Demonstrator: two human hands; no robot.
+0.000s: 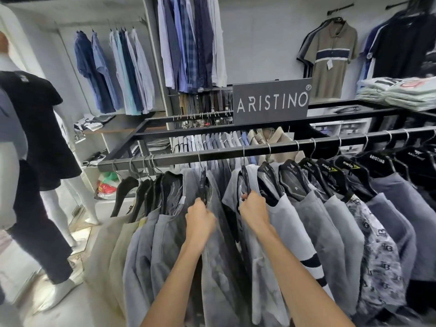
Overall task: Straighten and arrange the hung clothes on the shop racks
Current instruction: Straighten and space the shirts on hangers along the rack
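Shirts [304,223] hang in a row on the front rail [219,154], which runs below and in front of the brand sign [271,101]. Two garments below the sign's left end are in hand. The left hand [200,218] has its fingers curled round the lower arm of a dark hanger [203,185] carrying a grey shirt [212,244]. The right hand [254,210] grips the arm of a second hanger [245,179], directly below the sign's left edge, carrying a pale shirt [280,232]. A gap lies open between the two garments.

Risks:
- A sideways pull on a hanger arm, not on its hook, can tilt the hanger and let the shirt slip off one shoulder.
- The hooks furthest left of the sign stand bunched. Pushing the grey shirt into them may tangle hooks or crush collars.
- A hard shove of the pale shirt may upset the evenly spaced hangers below the sign's right end.

Limits of view:
- The fingertips of both hands are buried in cloth; each grip is judged from the curl of the fingers.
- The shirt hems are cut off at the lower edge.
- The grey shirt is blurred.
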